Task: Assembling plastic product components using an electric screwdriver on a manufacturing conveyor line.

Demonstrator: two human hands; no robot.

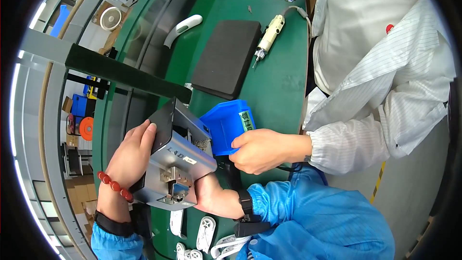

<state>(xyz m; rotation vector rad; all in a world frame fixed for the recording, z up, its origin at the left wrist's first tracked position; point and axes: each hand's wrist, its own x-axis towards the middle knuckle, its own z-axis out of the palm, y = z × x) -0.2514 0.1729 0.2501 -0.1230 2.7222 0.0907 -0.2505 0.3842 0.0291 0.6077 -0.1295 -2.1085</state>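
By the left hand (131, 154), a silver metal box (180, 166) is held at its dark side panel (161, 127), tilted. Small metal pieces (202, 144) are seen in its opening. The box is touched by the right hand (210, 193), whose fingers are hidden, so its grip cannot be told. Just beside the box, a blue bin (224, 127) is held by a co-worker's hand (262, 151).
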